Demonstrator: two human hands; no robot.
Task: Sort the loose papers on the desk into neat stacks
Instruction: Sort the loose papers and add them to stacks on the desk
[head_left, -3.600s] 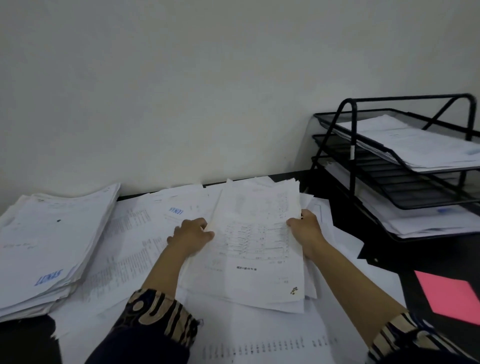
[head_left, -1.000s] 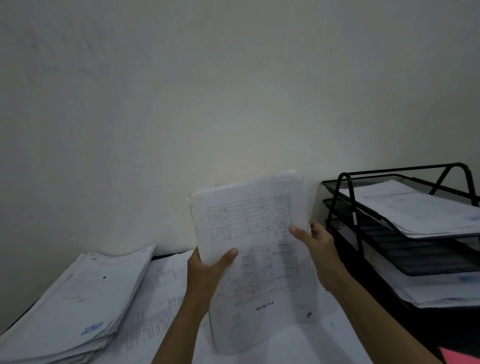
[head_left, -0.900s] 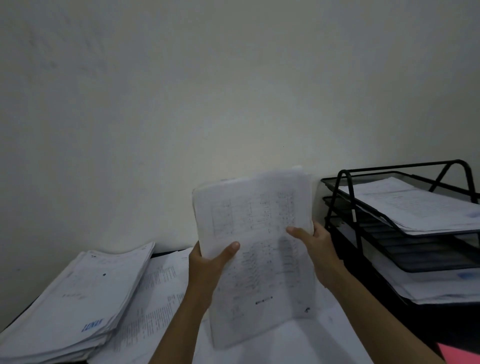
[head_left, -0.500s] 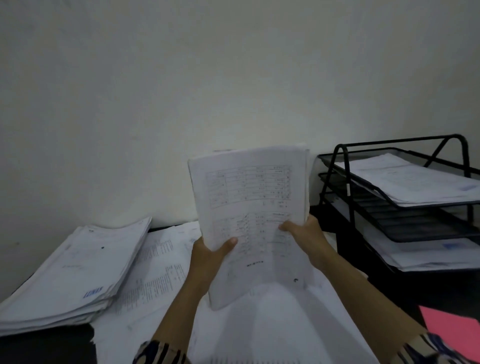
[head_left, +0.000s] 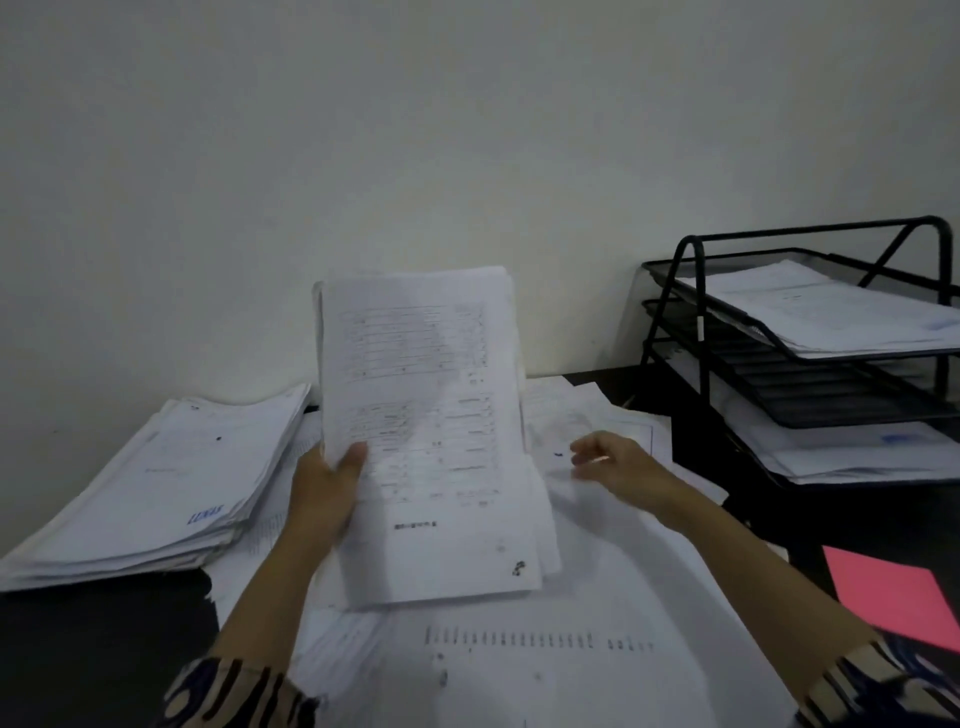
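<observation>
Left hand (head_left: 324, 491) grips upright printed sheaf (head_left: 426, 431); right hand (head_left: 615, 465), blurred, seemingly free.

My left hand (head_left: 324, 499) grips a sheaf of papers (head_left: 426, 436) upright; my right hand (head_left: 618, 465) hovers relaxed just right of it

Two hands (head_left: 332, 499), one tray rack (head_left: 810, 358), one pink sheet (head_left: 893, 597).

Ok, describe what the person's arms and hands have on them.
Both forearms are bare, with sleeves pushed up near the elbows. The left sleeve and right sleeve share a dark navy fabric with bold tan, swirling stripes. The left hand and right hand show no gloves; rings can't be told in the blur.
</observation>
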